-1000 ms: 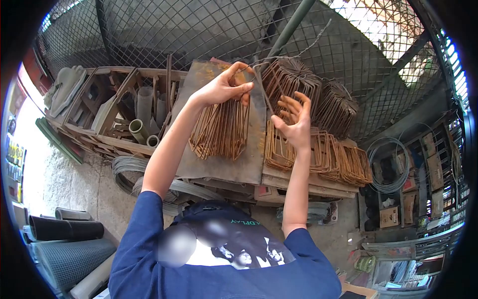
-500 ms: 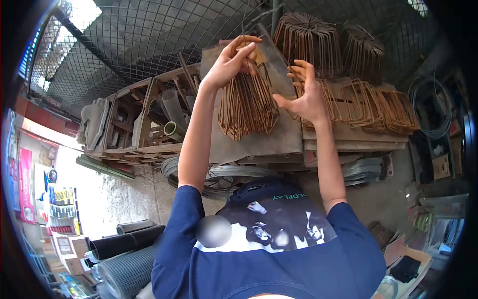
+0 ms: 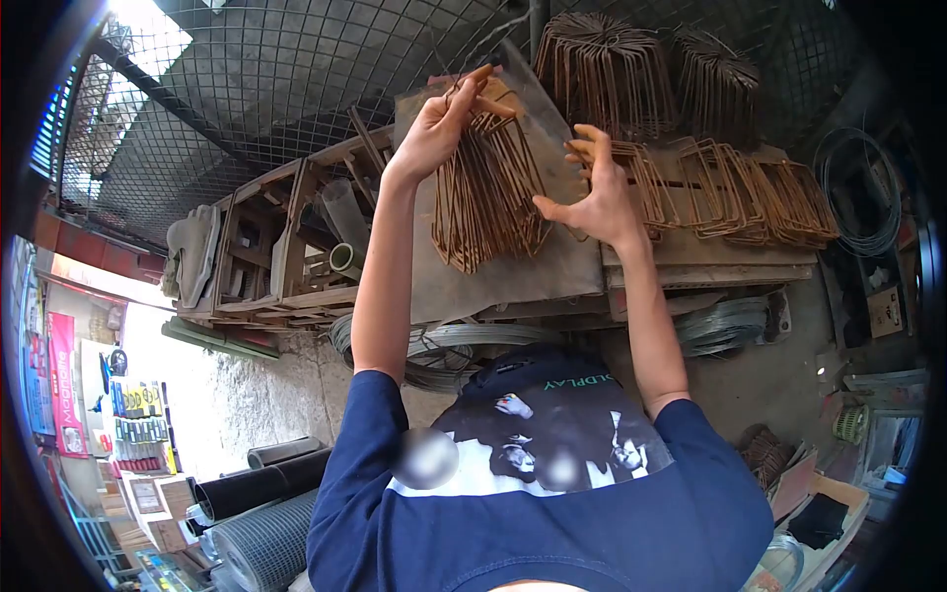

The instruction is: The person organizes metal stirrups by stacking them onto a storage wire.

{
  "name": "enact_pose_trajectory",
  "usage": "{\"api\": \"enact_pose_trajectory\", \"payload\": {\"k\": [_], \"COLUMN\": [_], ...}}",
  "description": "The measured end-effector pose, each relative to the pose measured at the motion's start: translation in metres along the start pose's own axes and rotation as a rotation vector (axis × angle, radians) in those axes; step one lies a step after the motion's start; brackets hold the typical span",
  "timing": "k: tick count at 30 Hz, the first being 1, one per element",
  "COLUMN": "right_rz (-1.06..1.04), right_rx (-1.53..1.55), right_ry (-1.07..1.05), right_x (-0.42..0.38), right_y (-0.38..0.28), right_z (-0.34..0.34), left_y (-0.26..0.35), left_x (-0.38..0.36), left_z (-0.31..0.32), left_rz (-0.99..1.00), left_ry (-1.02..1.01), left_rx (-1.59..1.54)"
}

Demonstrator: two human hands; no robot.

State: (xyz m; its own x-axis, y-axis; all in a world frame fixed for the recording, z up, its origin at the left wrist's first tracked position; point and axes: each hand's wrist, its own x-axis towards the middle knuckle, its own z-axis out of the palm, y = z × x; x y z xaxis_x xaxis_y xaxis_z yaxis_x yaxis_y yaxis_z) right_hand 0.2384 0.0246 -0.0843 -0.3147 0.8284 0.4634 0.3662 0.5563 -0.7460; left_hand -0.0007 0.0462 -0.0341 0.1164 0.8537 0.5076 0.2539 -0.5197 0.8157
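A bundle of rusty bent steel rod frames [image 3: 488,212] stands on a grey sheet-topped bench [image 3: 444,291] in front of me. At the bundle's upper left, my left hand [image 3: 441,130] is closed, with thumb and fingers pinched together. A thin dark line shows by its fingertips, too small to make out clearly. My right hand [image 3: 600,195] hovers to the right of the bundle, fingers curved and apart, holding nothing. Both hands' fingertips have an orange-brown stain.
More rusty rod frames [image 3: 755,202] lie to the right, with darker stacks [image 3: 607,74] behind. Wooden shelving [image 3: 286,247] holds tubes at left. Wire coils [image 3: 725,328] sit under the bench; another wire coil [image 3: 856,192] hangs at right. Mesh rolls [image 3: 264,538] lie lower left.
My left hand has shifted slightly left and down, its fingers drawn closer together. My right hand has moved a little to the left and stays open. The view has shifted slightly.
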Motion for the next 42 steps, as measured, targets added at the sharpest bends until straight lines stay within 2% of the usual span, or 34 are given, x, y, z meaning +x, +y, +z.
{"api": "enact_pose_trajectory", "payload": {"k": [2,5,11,14,17,18,21,22,23,25,27,29,31,32,36,39,42], "right_rz": [0.035,0.06,0.049,0.011,0.01,0.082,0.088,0.004,0.008,0.106,0.16,0.291,0.649,0.689,0.695,0.692,0.714], "right_rx": [0.029,0.08,0.141,0.134,0.207,0.225,0.28,0.165,0.157,0.046,-0.335,-0.706,-0.619,-0.564,-0.61,-0.552,-0.411], "right_ry": [-0.043,-0.007,0.08,0.069,0.022,-0.044,-0.026,0.044,0.049,0.11,0.244,0.228,-0.045,-0.08,-0.035,-0.052,0.021], "right_x": [-0.007,-0.018,-0.027,-0.025,-0.028,-0.029,-0.033,-0.035,-0.038,-0.034,-0.029,-0.028,-0.021,-0.018,-0.014,-0.011,-0.008], "right_y": [0.004,0.019,0.035,0.043,0.047,0.041,0.041,0.039,0.038,0.015,0.027,0.054,0.076,0.079,0.095,0.096,0.08], "right_z": [0.006,0.019,0.043,0.047,0.054,0.053,0.062,0.059,0.051,0.019,-0.006,-0.026,-0.042,-0.045,-0.042,-0.043,-0.051], "left_y": [0.0,0.0,0.0,-0.003,-0.008,-0.004,0.005,0.004,0.003,0.005,0.008,0.012,0.014,0.014,0.007,0.01,0.013], "left_x": [-0.001,-0.005,0.001,0.001,0.002,0.002,-0.001,-0.001,0.0,0.002,0.002,0.002,0.001,0.001,0.001,0.0,0.001], "left_z": [-0.003,-0.004,-0.001,0.001,0.001,0.002,0.004,0.002,0.001,-0.001,0.0,0.006,0.007,0.008,0.006,0.006,0.005], "left_rz": [-0.069,-0.119,-0.103,-0.126,-0.111,-0.111,-0.156,-0.173,-0.191,-0.183,-0.185,-0.176,-0.188,-0.196,-0.191,-0.201,-0.169], "left_ry": [-0.098,-0.097,-0.175,-0.102,-0.12,-0.121,-0.098,-0.086,-0.076,-0.103,-0.147,-0.132,-0.105,-0.088,-0.088,-0.08,-0.127], "left_rx": [-0.084,-0.256,-0.401,-0.283,-0.299,-0.304,-0.335,-0.299,-0.264,-0.285,-0.312,-0.251,-0.242,-0.224,-0.205,-0.223,-0.236]}}
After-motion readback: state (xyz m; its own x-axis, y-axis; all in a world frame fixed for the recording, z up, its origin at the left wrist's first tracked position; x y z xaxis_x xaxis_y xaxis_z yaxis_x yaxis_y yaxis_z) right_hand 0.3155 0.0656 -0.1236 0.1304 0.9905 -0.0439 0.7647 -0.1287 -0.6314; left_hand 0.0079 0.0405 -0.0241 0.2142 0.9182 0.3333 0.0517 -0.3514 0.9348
